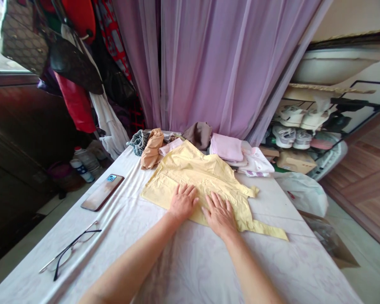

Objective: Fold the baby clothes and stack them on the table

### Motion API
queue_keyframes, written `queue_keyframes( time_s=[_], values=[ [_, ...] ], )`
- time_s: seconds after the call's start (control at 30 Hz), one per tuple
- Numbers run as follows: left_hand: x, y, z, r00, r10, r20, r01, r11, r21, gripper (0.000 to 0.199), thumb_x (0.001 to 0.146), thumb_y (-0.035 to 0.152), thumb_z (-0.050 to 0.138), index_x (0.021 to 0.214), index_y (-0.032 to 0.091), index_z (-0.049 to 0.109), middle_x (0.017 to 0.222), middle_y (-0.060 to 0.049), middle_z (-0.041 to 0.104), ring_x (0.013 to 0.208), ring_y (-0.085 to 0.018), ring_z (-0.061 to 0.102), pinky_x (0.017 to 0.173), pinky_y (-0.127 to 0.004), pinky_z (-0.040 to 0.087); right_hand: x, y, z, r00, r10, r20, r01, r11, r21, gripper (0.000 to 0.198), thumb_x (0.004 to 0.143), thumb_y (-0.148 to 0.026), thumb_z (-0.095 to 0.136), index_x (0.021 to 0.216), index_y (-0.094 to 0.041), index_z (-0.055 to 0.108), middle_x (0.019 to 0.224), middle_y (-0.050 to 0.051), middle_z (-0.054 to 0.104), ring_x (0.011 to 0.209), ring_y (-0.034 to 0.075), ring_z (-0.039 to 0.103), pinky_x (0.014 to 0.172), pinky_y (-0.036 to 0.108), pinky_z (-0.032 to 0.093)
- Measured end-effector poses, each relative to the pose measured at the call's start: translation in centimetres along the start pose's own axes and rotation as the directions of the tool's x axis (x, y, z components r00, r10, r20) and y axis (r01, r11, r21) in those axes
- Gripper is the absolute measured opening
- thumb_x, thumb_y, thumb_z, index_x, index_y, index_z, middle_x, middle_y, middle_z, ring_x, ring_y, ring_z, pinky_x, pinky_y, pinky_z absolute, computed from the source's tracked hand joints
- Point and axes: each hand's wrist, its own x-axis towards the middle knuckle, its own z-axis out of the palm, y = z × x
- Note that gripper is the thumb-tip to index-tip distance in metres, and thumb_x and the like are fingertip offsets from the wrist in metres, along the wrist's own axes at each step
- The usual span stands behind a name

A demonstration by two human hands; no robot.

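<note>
A pale yellow garment (190, 164) with straps lies spread on the cloth-covered table (190, 270), wrinkled in its upper part. One strap stretches out to the right, past the garment's lower corner. My left hand (183, 202) rests flat on its lower middle, fingers stretched out and pointing away from me. Just to the right, my right hand (220, 213) also presses flat on the yellow fabric, its fingers slightly spread. Neither hand grips anything. The garment's far edge reaches the clothes at the back of the table.
Behind the garment sit tan bundled clothing (152, 148), a dark brown cloth (198, 134) and folded pink clothes (226, 147). A phone (103, 192) and eyeglasses (70, 248) lie on the left. Purple curtains (215, 63) hang behind; a shoe rack with shoes (288, 136) stands right.
</note>
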Motion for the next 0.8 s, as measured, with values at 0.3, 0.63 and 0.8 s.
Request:
queue_keyframes(
  time_s=[0.3, 0.63, 0.8],
  values=[
    [-1.7, -8.0, -1.3, 0.984, -0.117, 0.132, 0.107, 0.991, 0.085, 0.059, 0.098, 0.055, 0.033, 0.150, 0.027, 0.038, 0.158, -0.006, 0.036, 0.147, -0.027, 0.029, 0.119, -0.052, 0.022, 0.0, 0.1, 0.3, 1.000, -0.004, -0.012, 0.004, 0.999, -0.031, 0.055, 0.098, -0.046, 0.033, 0.148, -0.024, 0.042, 0.158, 0.010, 0.034, 0.144, 0.026, 0.030, 0.115, 0.053, 0.019],
    [-1.8, -12.4, -2.0, 0.969, -0.209, 0.133, 0.194, 0.974, 0.119, 0.067, 0.097, 0.059, 0.031, 0.151, 0.020, 0.036, 0.160, -0.008, 0.031, 0.148, -0.028, 0.026, 0.120, -0.047, 0.021, -0.1, 0.5, 0.6, 0.995, -0.021, -0.098, 0.018, 0.999, -0.026, 0.051, 0.097, -0.041, 0.039, 0.143, -0.023, 0.049, 0.154, 0.011, 0.041, 0.141, 0.026, 0.035, 0.114, 0.051, 0.022],
    [-1.8, -12.3, -1.8, 0.973, -0.204, 0.105, 0.191, 0.974, 0.125, 0.065, 0.096, 0.058, 0.032, 0.150, 0.021, 0.038, 0.158, -0.009, 0.034, 0.146, -0.030, 0.028, 0.118, -0.047, 0.023, -0.8, -1.5, 0.2, 0.976, -0.029, -0.216, 0.036, 0.999, 0.027, 0.049, 0.098, -0.030, 0.035, 0.144, -0.021, 0.048, 0.155, 0.010, 0.040, 0.143, 0.026, 0.032, 0.117, 0.050, 0.016]
  ],
)
